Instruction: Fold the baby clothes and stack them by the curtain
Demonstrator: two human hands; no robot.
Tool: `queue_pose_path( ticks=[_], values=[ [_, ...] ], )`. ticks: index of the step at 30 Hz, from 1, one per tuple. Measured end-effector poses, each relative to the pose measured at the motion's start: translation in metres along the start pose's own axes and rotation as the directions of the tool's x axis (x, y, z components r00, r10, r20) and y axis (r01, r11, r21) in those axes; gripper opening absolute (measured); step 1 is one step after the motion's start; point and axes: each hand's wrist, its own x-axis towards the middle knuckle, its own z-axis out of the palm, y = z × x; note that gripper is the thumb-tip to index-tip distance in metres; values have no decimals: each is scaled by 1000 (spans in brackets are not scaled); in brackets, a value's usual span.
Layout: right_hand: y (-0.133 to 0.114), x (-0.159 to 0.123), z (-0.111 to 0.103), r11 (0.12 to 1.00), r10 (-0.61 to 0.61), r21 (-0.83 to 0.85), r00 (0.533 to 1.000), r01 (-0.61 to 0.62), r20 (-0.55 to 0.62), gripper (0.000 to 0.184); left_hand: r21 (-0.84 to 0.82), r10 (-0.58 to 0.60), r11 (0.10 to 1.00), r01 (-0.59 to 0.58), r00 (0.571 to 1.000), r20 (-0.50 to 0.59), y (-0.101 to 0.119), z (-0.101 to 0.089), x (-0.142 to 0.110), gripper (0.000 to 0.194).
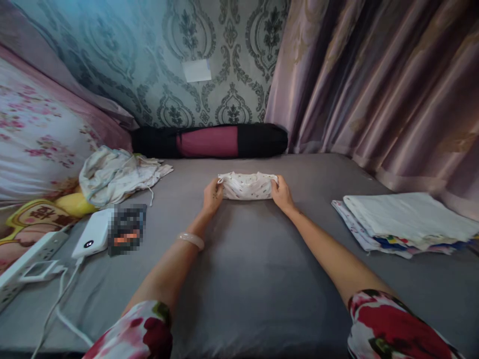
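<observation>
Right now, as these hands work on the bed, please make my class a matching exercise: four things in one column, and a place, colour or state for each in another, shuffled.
Things
1. Patterned white cloth
2. Folded stack
3. Long roll
4. White device

Descriptions
A. Black with a dark pink middle
B. Has a white cable plugged into it
C. Held at its two ends by the left hand and right hand
D. On the grey sheet, at the right

Pairs: 1-C, 2-D, 3-A, 4-B
</observation>
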Motion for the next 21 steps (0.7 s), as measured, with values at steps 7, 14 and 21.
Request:
queue_pose_path(
  ticks=[7,14,21],
  values=[
    [5,40,15,977,76,-201,996,-65,46,35,132,-41,990,45,998,-38,-20,30,46,21],
    [18,53,26,906,286,-361,949,-223,132,30,303,-205,937,171,975,81,-41,45,61,27],
    [25,53,32,899,353,-292,935,-327,40,32,243,-314,921,304,949,6,-52,49,65,30]
  ],
)
